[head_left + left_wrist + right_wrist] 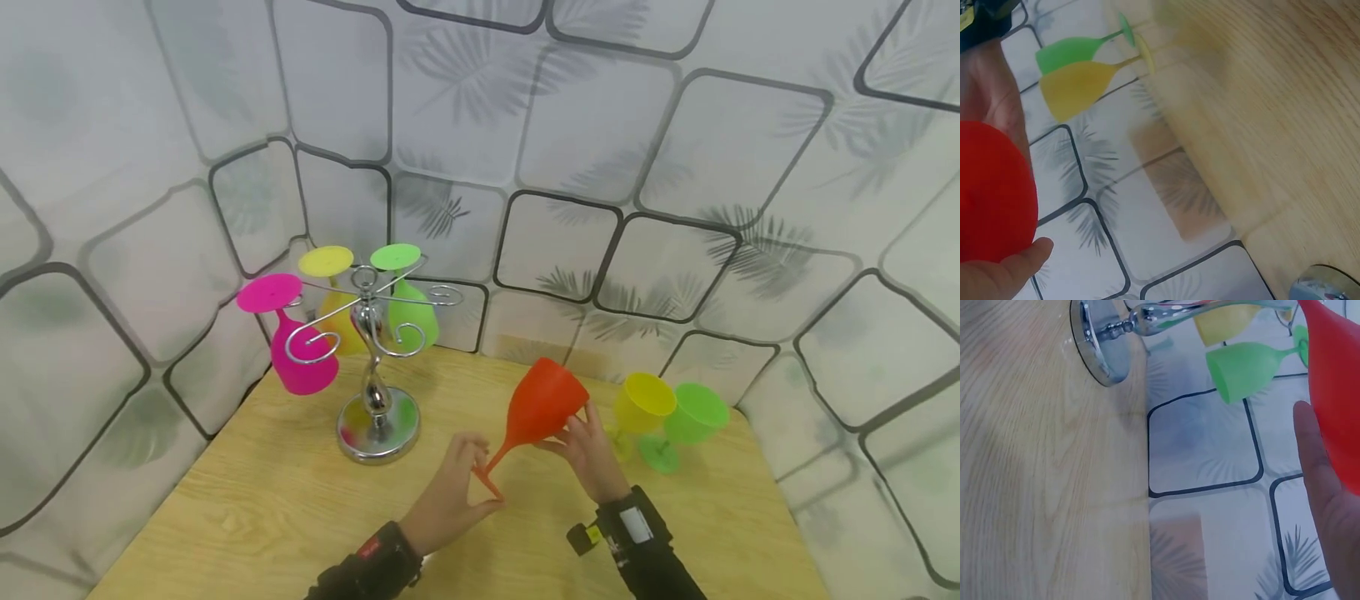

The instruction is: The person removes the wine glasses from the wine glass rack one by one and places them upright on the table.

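Note:
A red plastic goblet [542, 406] is held tilted above the wooden table [270, 508], with its mouth pointing up and away. My left hand [480, 477] pinches its stem and foot. My right hand [573, 433] grips the bowl from the right. In the left wrist view the red goblet [991, 194] fills the left edge, with my thumb [1004, 275] under it. The right wrist view shows the red bowl [1335, 387] against my fingers [1322, 487].
A chrome rack [375, 392] stands at the back left with a pink [296, 358], a yellow [333, 321] and a green goblet [411, 312] hanging upside down. A yellow goblet [641, 404] and a green goblet [693, 414] stand upright at the right. Patterned walls close in behind.

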Action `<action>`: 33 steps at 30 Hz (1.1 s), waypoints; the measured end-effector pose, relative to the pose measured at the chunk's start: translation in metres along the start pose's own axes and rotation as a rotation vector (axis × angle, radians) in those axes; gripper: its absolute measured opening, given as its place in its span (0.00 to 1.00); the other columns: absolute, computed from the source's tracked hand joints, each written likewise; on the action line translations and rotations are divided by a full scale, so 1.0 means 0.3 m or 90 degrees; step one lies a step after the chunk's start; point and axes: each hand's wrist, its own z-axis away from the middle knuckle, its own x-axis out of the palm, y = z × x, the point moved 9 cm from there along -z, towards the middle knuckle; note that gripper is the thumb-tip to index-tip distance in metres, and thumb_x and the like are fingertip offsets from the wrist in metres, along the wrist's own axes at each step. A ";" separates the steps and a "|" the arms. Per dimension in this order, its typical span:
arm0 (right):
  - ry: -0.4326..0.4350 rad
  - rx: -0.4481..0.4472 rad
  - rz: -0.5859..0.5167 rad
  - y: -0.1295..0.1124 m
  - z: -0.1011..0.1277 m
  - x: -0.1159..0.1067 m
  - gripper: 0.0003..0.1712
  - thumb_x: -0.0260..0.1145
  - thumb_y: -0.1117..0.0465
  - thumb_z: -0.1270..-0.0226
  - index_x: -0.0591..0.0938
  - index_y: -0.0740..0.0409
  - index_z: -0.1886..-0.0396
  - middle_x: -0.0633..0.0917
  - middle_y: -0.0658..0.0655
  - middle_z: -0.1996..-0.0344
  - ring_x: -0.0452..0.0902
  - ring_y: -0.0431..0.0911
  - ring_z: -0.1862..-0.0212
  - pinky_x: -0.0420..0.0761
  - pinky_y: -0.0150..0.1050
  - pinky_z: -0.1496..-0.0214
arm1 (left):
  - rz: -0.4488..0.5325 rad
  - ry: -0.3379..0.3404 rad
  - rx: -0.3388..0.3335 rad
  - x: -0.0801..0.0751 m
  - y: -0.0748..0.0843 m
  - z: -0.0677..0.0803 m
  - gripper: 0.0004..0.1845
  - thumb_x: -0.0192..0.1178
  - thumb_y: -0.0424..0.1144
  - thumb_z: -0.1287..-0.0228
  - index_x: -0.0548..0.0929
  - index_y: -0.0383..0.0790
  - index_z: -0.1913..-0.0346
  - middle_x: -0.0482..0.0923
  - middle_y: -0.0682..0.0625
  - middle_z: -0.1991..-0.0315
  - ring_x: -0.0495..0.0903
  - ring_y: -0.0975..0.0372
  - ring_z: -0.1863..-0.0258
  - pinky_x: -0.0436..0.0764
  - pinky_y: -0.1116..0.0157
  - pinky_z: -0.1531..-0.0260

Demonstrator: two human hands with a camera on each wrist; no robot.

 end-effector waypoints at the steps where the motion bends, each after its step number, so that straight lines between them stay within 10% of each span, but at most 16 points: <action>1: 0.011 -0.003 -0.003 -0.004 -0.003 0.001 0.25 0.44 0.61 0.24 0.51 0.44 0.32 0.77 0.45 0.43 0.80 0.41 0.48 0.82 0.42 0.47 | -0.004 -0.006 0.002 0.004 -0.003 0.002 0.27 0.76 0.34 0.63 0.68 0.38 0.62 0.66 0.44 0.48 0.73 0.56 0.48 0.80 0.60 0.47; 9: 0.117 0.015 0.082 -0.008 -0.032 -0.041 0.25 0.56 0.66 0.32 0.57 0.43 0.43 0.75 0.46 0.47 0.79 0.39 0.50 0.84 0.37 0.53 | -0.069 -0.116 -0.047 0.061 -0.082 0.029 0.27 0.71 0.35 0.55 0.69 0.39 0.51 0.65 0.41 0.41 0.72 0.52 0.43 0.76 0.56 0.42; 15: 0.225 -0.004 0.377 -0.024 -0.066 -0.126 0.38 0.68 0.69 0.45 0.55 0.58 0.42 0.73 0.58 0.46 0.77 0.44 0.48 0.80 0.31 0.52 | -0.116 -0.166 -0.080 0.085 -0.137 0.072 0.36 0.68 0.36 0.50 0.63 0.37 0.39 0.60 0.33 0.36 0.63 0.43 0.35 0.70 0.48 0.38; 20: 0.348 -0.002 0.582 -0.033 -0.064 -0.221 0.44 0.75 0.60 0.52 0.58 0.62 0.41 0.70 0.64 0.44 0.70 0.56 0.45 0.74 0.45 0.48 | -0.100 -0.177 -0.085 0.092 -0.147 0.087 0.34 0.66 0.36 0.47 0.63 0.36 0.38 0.62 0.34 0.38 0.66 0.44 0.37 0.71 0.49 0.39; 33: 0.422 0.078 0.711 0.013 -0.032 -0.365 0.46 0.74 0.47 0.51 0.60 0.59 0.40 0.75 0.68 0.45 0.77 0.62 0.53 0.81 0.52 0.53 | -0.070 -0.234 -0.138 0.124 -0.177 0.101 0.33 0.62 0.38 0.42 0.61 0.39 0.35 0.58 0.34 0.34 0.67 0.44 0.37 0.74 0.51 0.42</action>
